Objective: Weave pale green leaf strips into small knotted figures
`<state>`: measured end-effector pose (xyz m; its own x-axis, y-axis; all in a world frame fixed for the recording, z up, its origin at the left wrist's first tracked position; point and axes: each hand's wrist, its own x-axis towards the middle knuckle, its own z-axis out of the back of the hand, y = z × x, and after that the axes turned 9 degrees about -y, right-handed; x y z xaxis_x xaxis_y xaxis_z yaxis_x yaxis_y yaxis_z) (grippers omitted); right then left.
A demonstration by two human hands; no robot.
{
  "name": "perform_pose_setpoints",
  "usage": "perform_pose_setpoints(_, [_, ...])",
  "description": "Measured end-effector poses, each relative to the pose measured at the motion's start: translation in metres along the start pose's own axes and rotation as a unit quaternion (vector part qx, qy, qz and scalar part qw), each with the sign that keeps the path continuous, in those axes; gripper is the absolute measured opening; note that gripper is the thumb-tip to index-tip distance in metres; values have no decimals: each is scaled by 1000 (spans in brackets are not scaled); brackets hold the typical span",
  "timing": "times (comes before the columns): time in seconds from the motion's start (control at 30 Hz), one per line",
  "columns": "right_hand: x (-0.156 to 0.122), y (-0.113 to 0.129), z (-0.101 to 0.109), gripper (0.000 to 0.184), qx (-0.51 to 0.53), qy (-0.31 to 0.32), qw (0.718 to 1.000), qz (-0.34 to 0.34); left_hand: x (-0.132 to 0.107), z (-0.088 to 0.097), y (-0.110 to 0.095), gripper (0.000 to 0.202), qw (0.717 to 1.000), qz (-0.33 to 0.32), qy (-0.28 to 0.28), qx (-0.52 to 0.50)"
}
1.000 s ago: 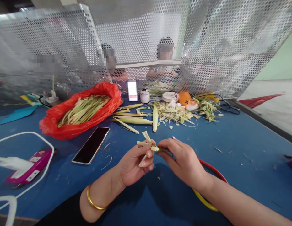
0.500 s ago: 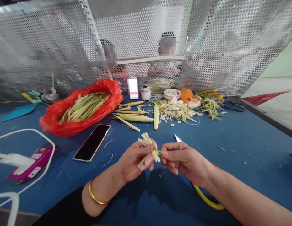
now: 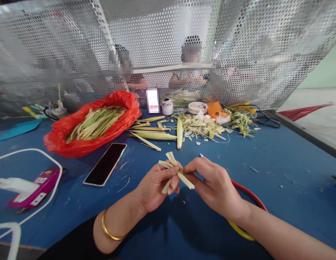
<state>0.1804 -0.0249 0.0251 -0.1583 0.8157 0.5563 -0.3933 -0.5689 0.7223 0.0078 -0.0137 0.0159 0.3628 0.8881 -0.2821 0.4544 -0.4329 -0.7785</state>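
Pale green plant-leaf strips [image 3: 185,180], crossed into a small star-like bundle, are pinched between the thumb and fingers of my left hand [image 3: 157,184]. Their flat ends stick out above, below and to the right. At the bundle's right side, the fingertips of my right hand [image 3: 214,182] close on its greenish centre; the exact spot is partly hidden. Beneath my right hand and wrist lies a pair of scissors [image 3: 250,195] with red and yellow handles, mostly covered, only a blade tip showing beyond the knuckles.
A red plastic bag [image 3: 52,139] full of long leaves stands back left, near a dark phone [image 3: 105,164]. Whole green pieces [image 3: 179,131] and leaf scraps [image 3: 203,126] lie ahead. A magenta power strip [image 3: 39,187] is at left. Two people sit behind a perforated screen [image 3: 162,32].
My right hand has turned over the bundle, its knuckles now higher. One strip that pointed down beside the left fingers now extends further to the lower right. More red scissor handle shows.
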Motion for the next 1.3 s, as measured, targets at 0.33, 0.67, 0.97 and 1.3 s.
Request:
perform_pose_setpoints(0.33, [2,8,5,15,231,107,953,-163,-9,5,-26,30,984,-25,104,142])
perform_pose_setpoints(0.67, [-2,2,5,2,29,-21,999,-7,-4,3,-22,34,988,-48,-6,146])
perform_pose_setpoints(0.97, [0,-4,3,2,11,-4,1000,-16,-5,1,-16,29,990,-16,-28,139])
perform_pose_setpoints(1.3, [3,-15,-1,7,106,31,978,-174,-3,2,-15,18,987,-33,-60,149])
